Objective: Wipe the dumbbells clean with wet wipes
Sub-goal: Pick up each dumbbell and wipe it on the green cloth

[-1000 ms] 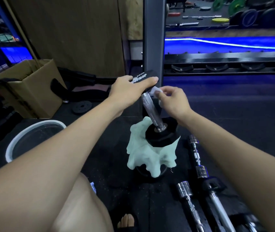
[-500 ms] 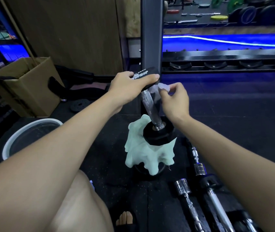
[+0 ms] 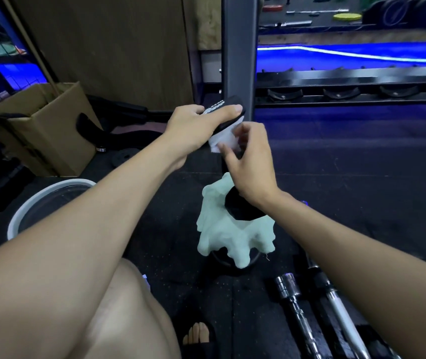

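Head view: the dark rubber floor [image 3: 362, 182] fills most of the frame in front of you, with a grey steel upright [image 3: 237, 60] rising at top centre and a long black rack rail [image 3: 349, 79] running to the right edge under blue light. At the left of the frame sits an open cardboard box [image 3: 43, 125], and below it a white-rimmed round basin [image 3: 25, 211].

In the centre a dumbbell [image 3: 243, 206] stands tilted on end: its lower black head rests on a pale green cloth [image 3: 222, 234] draped over a dark round object on the floor, and its upper black head is up at your left hand [image 3: 193, 128]. That hand's fingers are curled over the upper head, thumb stretched along its printed face, grasping it.

Just right of it, your right hand [image 3: 248, 161] is pinching a white wet wipe [image 3: 223, 141] between thumb and fingers, pressed against the underside of the upper head where the handle meets it; the handle itself is mostly hidden behind this hand.

At the lower right, several chrome bars [image 3: 294, 304] lie side by side on the floor. Your toes [image 3: 197, 335] show at the bottom centre.
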